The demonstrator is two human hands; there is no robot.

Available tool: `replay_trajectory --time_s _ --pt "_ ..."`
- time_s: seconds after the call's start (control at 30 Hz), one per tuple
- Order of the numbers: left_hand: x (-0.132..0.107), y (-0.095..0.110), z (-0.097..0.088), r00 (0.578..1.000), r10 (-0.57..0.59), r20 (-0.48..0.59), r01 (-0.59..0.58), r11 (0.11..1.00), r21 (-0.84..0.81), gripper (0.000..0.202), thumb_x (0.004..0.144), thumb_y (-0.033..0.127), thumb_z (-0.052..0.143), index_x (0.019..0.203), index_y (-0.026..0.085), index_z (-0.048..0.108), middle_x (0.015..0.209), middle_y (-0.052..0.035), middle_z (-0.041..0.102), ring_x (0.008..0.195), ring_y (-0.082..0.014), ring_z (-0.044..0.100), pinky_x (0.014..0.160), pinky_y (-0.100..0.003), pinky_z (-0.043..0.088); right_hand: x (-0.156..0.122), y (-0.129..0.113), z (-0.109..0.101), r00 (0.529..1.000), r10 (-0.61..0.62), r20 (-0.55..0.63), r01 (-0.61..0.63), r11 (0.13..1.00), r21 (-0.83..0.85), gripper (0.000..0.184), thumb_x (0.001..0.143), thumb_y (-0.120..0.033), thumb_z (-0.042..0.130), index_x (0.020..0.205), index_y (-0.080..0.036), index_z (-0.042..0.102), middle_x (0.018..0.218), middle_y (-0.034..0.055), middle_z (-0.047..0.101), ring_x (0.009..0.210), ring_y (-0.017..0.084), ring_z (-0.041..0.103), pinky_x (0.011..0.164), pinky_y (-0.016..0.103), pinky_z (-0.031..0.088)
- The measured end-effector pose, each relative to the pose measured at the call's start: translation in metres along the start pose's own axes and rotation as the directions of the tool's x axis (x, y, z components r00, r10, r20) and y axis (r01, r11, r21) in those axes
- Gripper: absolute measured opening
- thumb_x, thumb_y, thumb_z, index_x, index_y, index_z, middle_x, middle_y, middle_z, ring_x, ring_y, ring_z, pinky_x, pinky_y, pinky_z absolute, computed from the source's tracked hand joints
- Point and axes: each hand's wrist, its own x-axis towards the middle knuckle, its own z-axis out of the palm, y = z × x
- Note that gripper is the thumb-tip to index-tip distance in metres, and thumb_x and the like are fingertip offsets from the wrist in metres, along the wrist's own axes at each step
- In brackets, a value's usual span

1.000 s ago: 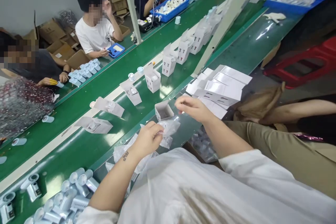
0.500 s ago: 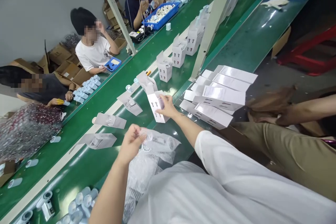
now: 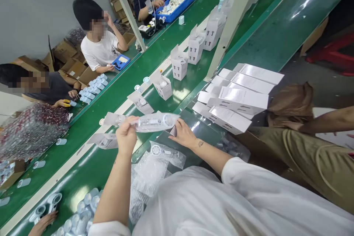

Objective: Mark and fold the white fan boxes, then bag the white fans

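Note:
My left hand (image 3: 126, 135) is raised and grips one end of a transparent plastic bag (image 3: 155, 122), which holds a white device. My right hand (image 3: 184, 134) lies flat below the bag's far end, fingers touching a white box corner (image 3: 173, 131) that the bag partly hides. Under my arms sits a heap of bubble-wrap bags (image 3: 146, 175), with another bagged white device (image 3: 163, 152) on top.
Open white boxes (image 3: 179, 62) stand along the green conveyor belt (image 3: 116, 81), and flat white boxes (image 3: 235, 97) are stacked to my right. White cylinders (image 3: 80, 214) lie at the bottom, touched by a co-worker's hand (image 3: 42, 224). Co-workers sit across the belt.
My left hand has lifted the bag and drawn it out lengthwise, and my right hand has let go of the box and dropped lower. The view has shifted, and a co-worker's hand has appeared at bottom left.

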Motion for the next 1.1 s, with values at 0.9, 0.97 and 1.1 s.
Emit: replay_trajectory --time_s 0.9,0.97,1.1 --pt "-0.090 0.033 0.086 0.539 0.050 0.841 -0.706 0.572 0.418 0.031 0.088 0.018 0.051 0.117 0.010 0.058 0.123 -0.0203 0.054 0.119 -0.0301 0.047 0.103 -0.049 0.036 -0.065 0.009 0.002 0.981 0.057 -0.187 -0.022 0.983 0.184 0.049 0.083 -0.039 0.057 0.122 -0.019 0.034 0.124 0.0209 0.046 0.122 0.034 0.049 0.093 0.056 0.051" --pt "-0.097 0.028 0.096 0.604 0.015 0.797 -0.662 0.566 0.491 0.038 0.086 0.022 0.056 0.122 0.013 0.053 0.127 -0.0201 0.050 0.121 -0.0326 0.044 0.102 -0.058 0.032 -0.068 0.005 -0.001 0.985 0.055 -0.164 -0.017 0.974 0.224 0.050 0.083 -0.037 0.057 0.124 -0.019 0.034 0.126 0.0208 0.045 0.122 0.033 0.048 0.090 0.054 0.054" --pt "-0.093 0.013 0.111 0.740 -0.136 0.659 -0.475 0.589 0.654 0.025 0.089 0.026 0.053 0.111 0.015 0.056 0.110 -0.0157 0.053 0.109 -0.0305 0.047 0.090 -0.052 0.040 -0.071 0.010 -0.026 0.989 0.018 -0.150 0.015 0.975 0.220 0.037 0.083 -0.029 0.053 0.118 -0.023 0.046 0.119 0.0156 0.054 0.114 0.030 0.054 0.093 0.054 0.051"
